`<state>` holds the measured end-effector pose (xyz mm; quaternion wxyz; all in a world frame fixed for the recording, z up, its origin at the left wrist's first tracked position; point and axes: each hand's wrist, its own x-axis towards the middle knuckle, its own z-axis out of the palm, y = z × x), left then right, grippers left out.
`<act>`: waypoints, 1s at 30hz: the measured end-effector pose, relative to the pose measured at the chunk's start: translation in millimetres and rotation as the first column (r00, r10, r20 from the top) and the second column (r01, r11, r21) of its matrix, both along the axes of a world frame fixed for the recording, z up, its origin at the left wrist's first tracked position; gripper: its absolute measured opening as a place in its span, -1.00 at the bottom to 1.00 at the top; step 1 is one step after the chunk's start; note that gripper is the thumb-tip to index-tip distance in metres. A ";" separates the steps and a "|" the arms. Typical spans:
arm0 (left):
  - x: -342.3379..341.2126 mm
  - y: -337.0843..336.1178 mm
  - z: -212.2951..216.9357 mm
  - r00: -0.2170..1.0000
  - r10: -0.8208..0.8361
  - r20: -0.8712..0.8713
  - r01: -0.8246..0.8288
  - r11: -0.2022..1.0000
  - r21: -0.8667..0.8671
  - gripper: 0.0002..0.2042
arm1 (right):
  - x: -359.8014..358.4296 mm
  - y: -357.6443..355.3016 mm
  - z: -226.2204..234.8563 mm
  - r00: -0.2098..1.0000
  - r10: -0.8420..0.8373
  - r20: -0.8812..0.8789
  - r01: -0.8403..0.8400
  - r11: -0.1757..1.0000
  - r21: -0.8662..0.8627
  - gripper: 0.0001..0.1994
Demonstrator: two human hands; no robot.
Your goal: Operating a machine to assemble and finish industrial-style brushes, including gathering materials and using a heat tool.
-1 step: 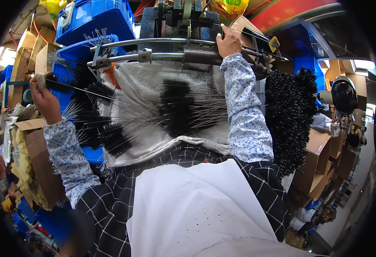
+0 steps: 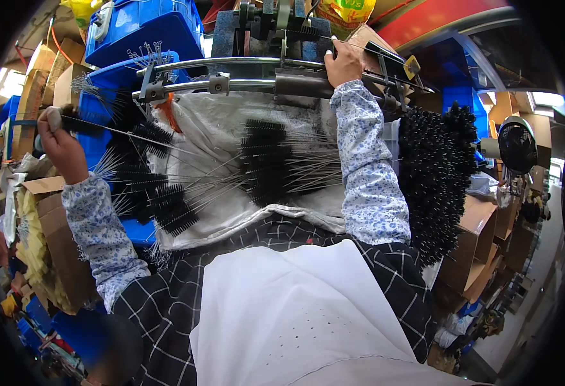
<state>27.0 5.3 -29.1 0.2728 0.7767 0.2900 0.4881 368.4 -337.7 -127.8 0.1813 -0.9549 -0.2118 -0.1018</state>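
My left hand [image 2: 62,147] is out at the far left, fingertips pinched on the end of a black-bristled wire brush [image 2: 80,125]. The brush's thin stem slants down to the right over the cloth. At the top, my right hand [image 2: 345,63] rests beside the metal machine [image 2: 285,45], thumb and forefinger closed around a thin wire. That wire seems to run from a small black brush [image 2: 307,30] in the machine. Between my arms, a bunch of wire brushes [image 2: 263,154] lies on a grey-white cloth [image 2: 212,132], bristles left of my right sleeve.
Two metal rails [image 2: 247,85] cross in front of the machine. A blue crate [image 2: 144,35] stands at upper left, above a blue bin [image 2: 96,103] with wire ends poking out. A large pile of black brushes [image 2: 434,180] sits at right. Cardboard boxes [image 2: 475,222] are beyond it.
My left hand has shifted slightly to the left, drawing the brush with it. My right hand and the machine look the same.
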 end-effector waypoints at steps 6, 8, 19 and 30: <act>-39.2 33.0 49.8 0.957 0.101 0.274 -0.080 0.993 -0.086 -0.78 | -8.6 16.6 -1.3 1.000 0.018 -0.011 -0.017 1.000 0.025 -0.62; -50.4 34.0 53.4 0.954 0.138 0.265 -0.136 0.990 -0.027 -0.78 | -12.4 22.4 -0.8 1.000 0.023 -0.004 -0.023 0.999 0.032 -0.63; -1.7 -21.2 36.0 0.897 0.029 0.441 0.102 0.957 -0.270 -0.85 | -42.4 72.6 3.4 0.999 0.008 0.052 -0.005 0.998 -0.055 -0.69; -4.6 -7.9 26.8 0.882 0.109 0.458 0.050 0.945 -0.322 -0.84 | 17.4 -12.9 16.9 0.983 0.012 -0.184 -0.023 0.998 -0.059 -0.65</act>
